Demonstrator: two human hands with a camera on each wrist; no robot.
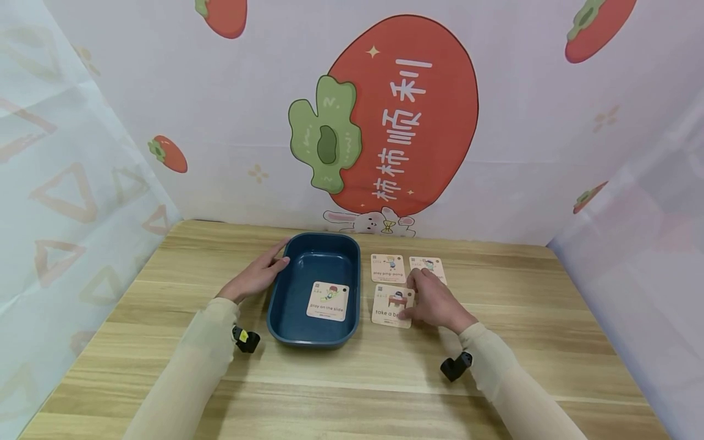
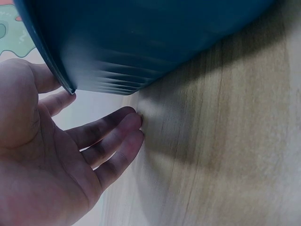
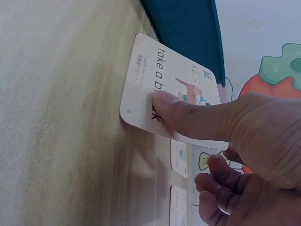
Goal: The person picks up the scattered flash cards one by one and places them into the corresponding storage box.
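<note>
My right hand (image 1: 440, 302) pinches a square picture card (image 3: 146, 80) reading "take a b…", its thumb lying over part of the words. In the right wrist view the card is tilted up off the table, and the index finger is largely hidden behind it. My left hand (image 1: 255, 275) rests at the left rim of a dark blue tray (image 1: 277, 305). Its thumb and index finger touch the rim, while the other fingers (image 2: 110, 136) extend loosely beside the outer wall. Inside the tray lies a "play on the slide" card (image 1: 327, 308).
Behind the held card, a "play ping-pong" card (image 1: 387, 267) and another card (image 1: 434, 267), partly covered by my right hand, lie on the wooden table (image 1: 341, 391). A printed cloth backdrop (image 1: 231, 183) rises along the table's far edge, with cloth at both sides.
</note>
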